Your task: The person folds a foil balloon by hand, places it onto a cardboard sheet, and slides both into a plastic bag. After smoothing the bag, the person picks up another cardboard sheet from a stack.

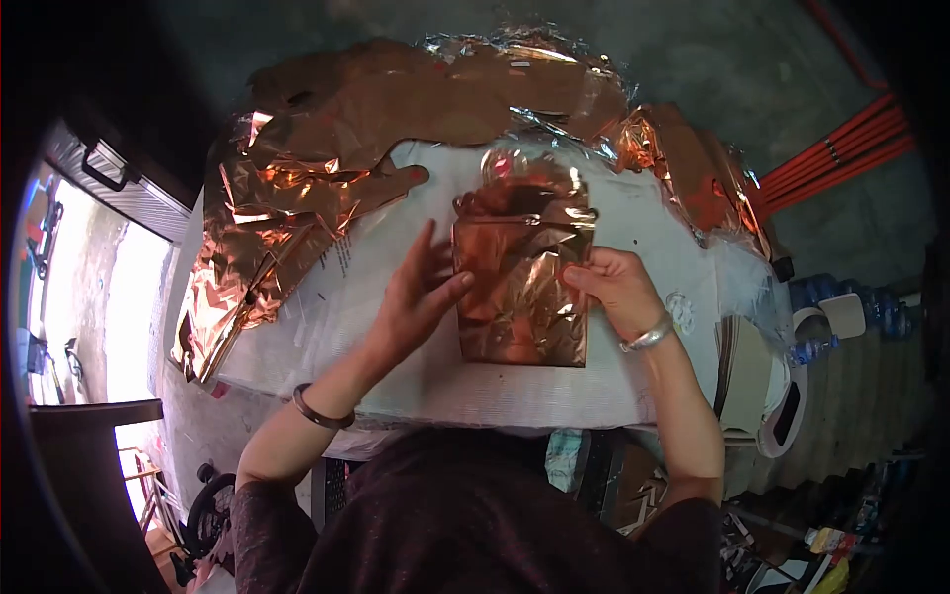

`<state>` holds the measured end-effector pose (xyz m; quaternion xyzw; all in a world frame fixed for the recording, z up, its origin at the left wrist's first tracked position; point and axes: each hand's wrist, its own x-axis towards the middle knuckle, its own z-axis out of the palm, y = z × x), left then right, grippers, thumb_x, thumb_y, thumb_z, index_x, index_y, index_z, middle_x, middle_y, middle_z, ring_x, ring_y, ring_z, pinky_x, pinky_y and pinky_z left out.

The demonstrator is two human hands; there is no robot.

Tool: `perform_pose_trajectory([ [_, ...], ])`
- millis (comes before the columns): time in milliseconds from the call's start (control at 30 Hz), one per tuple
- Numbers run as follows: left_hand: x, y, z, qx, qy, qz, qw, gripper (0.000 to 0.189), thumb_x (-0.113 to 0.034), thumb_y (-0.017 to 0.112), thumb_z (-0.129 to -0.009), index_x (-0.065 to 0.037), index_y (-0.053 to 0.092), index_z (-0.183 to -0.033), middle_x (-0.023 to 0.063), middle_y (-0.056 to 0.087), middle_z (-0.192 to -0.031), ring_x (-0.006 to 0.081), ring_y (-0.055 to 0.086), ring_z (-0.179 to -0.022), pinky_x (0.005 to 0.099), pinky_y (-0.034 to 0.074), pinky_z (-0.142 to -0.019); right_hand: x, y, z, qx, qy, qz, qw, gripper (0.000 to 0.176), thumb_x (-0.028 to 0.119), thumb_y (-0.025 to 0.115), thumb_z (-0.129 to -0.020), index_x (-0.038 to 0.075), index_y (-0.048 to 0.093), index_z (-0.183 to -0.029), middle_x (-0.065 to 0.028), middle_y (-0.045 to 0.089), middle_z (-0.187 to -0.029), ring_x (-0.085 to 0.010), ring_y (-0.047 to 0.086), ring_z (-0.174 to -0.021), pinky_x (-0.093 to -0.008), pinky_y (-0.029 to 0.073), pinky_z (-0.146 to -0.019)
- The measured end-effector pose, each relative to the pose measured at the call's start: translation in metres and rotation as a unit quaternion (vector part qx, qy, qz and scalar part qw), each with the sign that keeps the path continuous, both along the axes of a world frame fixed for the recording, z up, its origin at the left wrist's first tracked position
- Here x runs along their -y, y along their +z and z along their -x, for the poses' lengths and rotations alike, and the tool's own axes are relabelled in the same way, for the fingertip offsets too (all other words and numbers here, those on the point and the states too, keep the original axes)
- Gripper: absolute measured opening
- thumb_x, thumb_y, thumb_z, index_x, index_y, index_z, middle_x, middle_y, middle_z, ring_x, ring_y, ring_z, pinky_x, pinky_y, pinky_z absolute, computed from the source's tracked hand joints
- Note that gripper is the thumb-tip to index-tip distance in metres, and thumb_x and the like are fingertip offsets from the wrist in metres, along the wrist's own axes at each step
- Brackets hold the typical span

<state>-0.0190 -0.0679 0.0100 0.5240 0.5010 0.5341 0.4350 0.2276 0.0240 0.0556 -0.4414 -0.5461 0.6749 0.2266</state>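
A shiny copper foil pouch (522, 287) lies on the white table cover (396, 366) in front of me. My left hand (416, 297) rests flat beside its left edge, fingers spread, fingertips touching the foil. Gripping the pouch's right edge near the middle is my right hand (614, 287), with the thumb on top. A clear crinkled wrap (520, 168) bulges above the pouch's top. I wear a dark bangle on the left wrist and a silver one on the right.
Heaps of copper foil sheets (287, 228) cover the table's left and far side, more foil (693, 168) at the far right. Red cables (841, 148) run on the floor. Water bottles (831, 297) and stacked card (752, 376) stand to the right.
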Motion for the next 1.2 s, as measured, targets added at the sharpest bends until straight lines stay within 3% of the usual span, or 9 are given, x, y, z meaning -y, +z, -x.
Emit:
perform_pose_trajectory([
  [67,-0.011,0.013,0.002,0.201,-0.083,0.100,0.971,0.068,-0.022,0.067,-0.089,0.003,0.032,-0.142,0.0214,0.054,-0.129,0.0208,0.054,-0.115,0.0307,0.045,-0.093,0.006,0.016,0.000,-0.031,-0.024,-0.125,0.991,0.006,0.006,0.065,-0.088,0.000,0.065,-0.089,-0.0022,0.066,-0.076,-0.0069,0.058,-0.064,-0.0231,0.047,-0.058],
  [100,-0.018,0.017,0.001,0.183,-0.057,0.057,0.980,0.045,-0.016,0.066,-0.089,0.004,0.052,-0.127,0.0143,0.066,-0.108,0.0139,0.060,-0.099,0.0284,0.048,-0.083,0.002,0.022,-0.007,-0.003,0.016,-0.153,0.988,0.008,0.006,0.066,-0.087,-0.002,0.067,-0.090,-0.0043,0.068,-0.079,-0.0074,0.061,-0.069,-0.0231,0.049,-0.061],
  [133,-0.020,0.023,0.001,0.181,-0.061,0.054,0.980,0.045,-0.016,0.066,-0.089,0.004,0.052,-0.127,0.0143,0.066,-0.108,0.0139,0.060,-0.099,0.0284,0.048,-0.083,0.004,0.025,-0.009,-0.004,0.013,-0.156,0.988,0.008,0.006,0.066,-0.087,-0.002,0.067,-0.090,-0.0043,0.068,-0.079,-0.0074,0.061,-0.069,-0.0231,0.049,-0.061],
  [233,-0.010,0.056,0.001,-0.240,0.036,-0.184,0.952,0.017,-0.008,0.064,-0.087,-0.002,0.066,-0.103,0.0088,0.069,-0.085,0.0173,0.067,-0.075,0.0291,0.052,-0.071,0.020,0.035,-0.025,0.186,-0.024,-0.481,0.857,0.016,-0.001,0.066,-0.078,0.003,0.071,-0.093,-0.0093,0.071,-0.091,-0.0214,0.069,-0.087,-0.0311,0.054,-0.075],
  [267,0.000,0.060,0.000,-0.193,-0.032,-0.187,0.963,0.017,-0.006,0.067,-0.079,0.000,0.066,-0.095,0.0108,0.068,-0.091,0.0242,0.067,-0.086,0.0322,0.053,-0.073,0.025,0.030,-0.029,0.187,-0.028,-0.477,0.858,0.016,-0.001,0.066,-0.078,0.003,0.071,-0.093,-0.0093,0.071,-0.091,-0.0214,0.069,-0.087,-0.0311,0.054,-0.075],
  [333,0.015,0.036,0.002,-0.270,-0.069,-0.343,0.897,0.014,-0.005,0.066,-0.077,-0.004,0.065,-0.091,0.0064,0.069,-0.094,0.0221,0.067,-0.090,0.0359,0.052,-0.079,0.037,0.012,-0.035,0.094,0.077,-0.677,0.726,0.019,-0.001,0.066,-0.073,0.005,0.071,-0.091,-0.0097,0.070,-0.095,-0.0256,0.068,-0.092,-0.0356,0.055,-0.076],
  [467,0.069,-0.002,-0.004,-0.367,-0.140,-0.256,0.883,0.023,-0.005,0.066,-0.073,-0.007,0.064,-0.096,0.0056,0.067,-0.102,0.0232,0.063,-0.101,0.0380,0.047,-0.091,0.082,-0.037,-0.049,0.169,0.201,-0.646,0.717,0.023,0.007,0.066,-0.075,0.007,0.070,-0.098,-0.0075,0.066,-0.108,-0.0256,0.062,-0.106,-0.0381,0.050,-0.089],
  [633,0.086,-0.001,-0.008,-0.403,-0.189,-0.153,0.882,0.025,-0.009,0.061,-0.076,-0.006,0.062,-0.101,0.0067,0.062,-0.118,0.0231,0.055,-0.118,0.0409,0.041,-0.102,0.113,-0.036,-0.049,0.203,0.173,-0.598,0.756,0.023,0.004,0.067,-0.074,0.003,0.069,-0.096,-0.0096,0.066,-0.106,-0.0268,0.062,-0.106,-0.0395,0.050,-0.092],
  [1200,0.100,0.000,-0.024,-0.397,-0.119,-0.121,0.902,0.022,-0.008,0.067,-0.073,-0.005,0.067,-0.095,0.0069,0.064,-0.107,0.0242,0.058,-0.113,0.0412,0.043,-0.097,0.147,-0.054,-0.052,0.198,0.039,-0.509,0.837,0.016,0.008,0.069,-0.075,0.003,0.067,-0.090,-0.0112,0.067,-0.105,-0.0293,0.061,-0.109,-0.0424,0.044,-0.096],
])
